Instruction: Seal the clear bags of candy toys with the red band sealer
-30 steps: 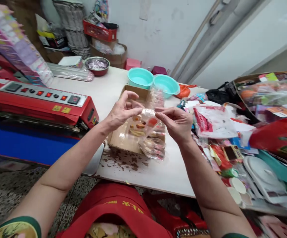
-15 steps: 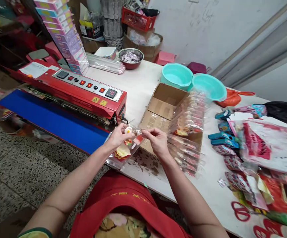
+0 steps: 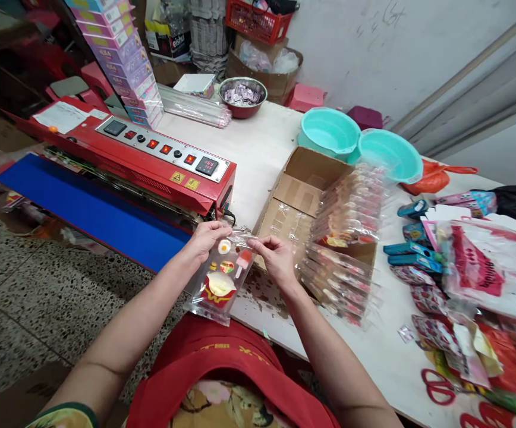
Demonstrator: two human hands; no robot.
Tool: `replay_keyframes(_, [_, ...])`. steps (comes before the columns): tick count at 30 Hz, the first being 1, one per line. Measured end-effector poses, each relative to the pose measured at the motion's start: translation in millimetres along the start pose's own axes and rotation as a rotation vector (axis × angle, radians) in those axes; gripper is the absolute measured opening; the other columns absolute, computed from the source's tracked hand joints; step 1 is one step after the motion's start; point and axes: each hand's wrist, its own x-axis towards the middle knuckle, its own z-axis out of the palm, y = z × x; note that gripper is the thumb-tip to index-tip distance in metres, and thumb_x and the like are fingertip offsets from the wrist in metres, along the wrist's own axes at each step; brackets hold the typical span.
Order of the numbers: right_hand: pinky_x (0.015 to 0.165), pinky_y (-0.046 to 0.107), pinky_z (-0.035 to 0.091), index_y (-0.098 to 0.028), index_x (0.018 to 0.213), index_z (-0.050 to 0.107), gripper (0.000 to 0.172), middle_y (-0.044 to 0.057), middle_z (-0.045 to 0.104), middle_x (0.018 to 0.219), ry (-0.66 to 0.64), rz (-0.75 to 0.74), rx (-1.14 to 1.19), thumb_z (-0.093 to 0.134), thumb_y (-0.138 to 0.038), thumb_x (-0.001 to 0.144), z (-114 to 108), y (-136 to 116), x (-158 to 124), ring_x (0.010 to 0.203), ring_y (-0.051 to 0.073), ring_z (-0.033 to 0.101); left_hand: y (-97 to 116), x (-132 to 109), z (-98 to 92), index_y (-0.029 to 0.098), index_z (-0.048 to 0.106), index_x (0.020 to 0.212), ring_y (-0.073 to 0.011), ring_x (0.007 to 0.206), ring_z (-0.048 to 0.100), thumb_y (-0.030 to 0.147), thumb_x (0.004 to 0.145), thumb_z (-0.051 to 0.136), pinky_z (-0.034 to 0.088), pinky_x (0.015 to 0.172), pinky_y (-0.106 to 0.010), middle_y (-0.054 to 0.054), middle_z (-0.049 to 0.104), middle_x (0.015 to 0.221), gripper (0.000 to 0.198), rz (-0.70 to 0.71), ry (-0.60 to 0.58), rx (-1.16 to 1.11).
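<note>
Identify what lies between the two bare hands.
In the head view, the top of a clear plastic bag showing colourful food shapes lies between the left hand and the right hand.

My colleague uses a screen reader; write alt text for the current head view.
A person's left hand and right hand pinch a clear bag of food-shaped pieces by its top beside a red machine with a blue belt. Beyond sits a cardboard box with clear packets.
</note>
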Motion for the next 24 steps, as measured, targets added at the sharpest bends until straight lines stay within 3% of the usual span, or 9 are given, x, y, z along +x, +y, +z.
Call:
replay_keyframes(4, [0.066, 0.03, 0.05, -0.019, 0.063, 0.069, 0.028, 0.004, 0.072, 0.072, -0.043, 0.071, -0.002, 0.085, -0.04, 0.055, 14.4, 8.8, 3.4, 0.065, 0.017, 0.063, -4.7, 6.1, -10.0, 0.009, 0.068, 0.065, -0.0158, 0.049, 0.061, 0.017, 0.055, 0.077, 0.046, 0.047, -0.025, -0.008, 0.069, 0.061, 0.016, -0.099, 0.148, -0.019])
replay_keyframes(7, [0.057, 0.028, 0.048, -0.018, 0.065, 0.066, 0.032, 0.002, 0.07, 0.066, -0.074, 0.148, 0.051, 0.086, -0.04, 0.051, 30.3, 19.1, 10.0, 0.058, 0.015, 0.061, -10.4, 14.8, -21.8, 0.011, 0.064, 0.061, -0.0158, 0.047, 0.06, 0.013, 0.056, 0.075, 0.049, 0.05, -0.027, -0.006, 0.065, 0.053, 0.012, -0.122, 0.225, -0.053])
replay_keyframes(13, [0.051, 0.027, 0.048, -0.018, 0.069, 0.06, 0.041, -0.003, 0.062, 0.055, -0.011, 0.267, 0.191, 0.088, -0.032, 0.042, 64.4, 39.5, 40.6, 0.049, 0.013, 0.058, -11.9, 25.8, -65.6, 0.012, 0.067, 0.078, -0.0173, 0.055, 0.065, 0.025, 0.058, 0.081, 0.052, 0.051, -0.027, -0.01, 0.072, 0.072, 0.028, -0.153, 0.255, -0.073])
replay_keyframes(17, [0.05, 0.027, 0.048, -0.018, 0.07, 0.058, 0.044, -0.003, 0.061, 0.055, 0.004, 0.274, 0.182, 0.087, -0.035, 0.041, 94.4, 53.0, 61.4, 0.049, 0.014, 0.058, -11.6, 25.9, -96.6, 0.013, 0.065, 0.085, -0.0181, 0.057, 0.066, 0.02, 0.051, 0.084, 0.053, 0.05, -0.026, -0.009, 0.072, 0.075, 0.039, -0.138, 0.314, -0.04])
replay_keyframes(21, [0.056, 0.029, 0.052, -0.02, 0.076, 0.055, 0.045, -0.001, 0.064, 0.062, -0.004, 0.229, 0.186, 0.079, -0.051, 0.054, 118.5, 50.7, 56.7, 0.057, 0.016, 0.062, -6.5, 30.7, -113.6, 0.013, 0.061, 0.081, -0.0171, 0.058, 0.065, 0.015, 0.053, 0.079, 0.053, 0.053, -0.027, -0.007, 0.07, 0.073, 0.034, -0.05, 0.43, -0.008])
replay_keyframes(24, [0.072, 0.032, 0.055, -0.021, 0.092, 0.056, 0.043, 0.004, 0.071, 0.084, 0.008, 0.063, 0.127, 0.072, -0.053, 0.069, 94.3, 29.4, 39.7, 0.076, 0.018, 0.067, 6.7, 32.4, -127.3, 0.014, 0.054, 0.074, -0.0133, 0.054, 0.06, 0.011, 0.054, 0.073, 0.051, 0.055, -0.027, -0.001, 0.064, 0.064, 0.027, 0.063, 0.498, 0.048])
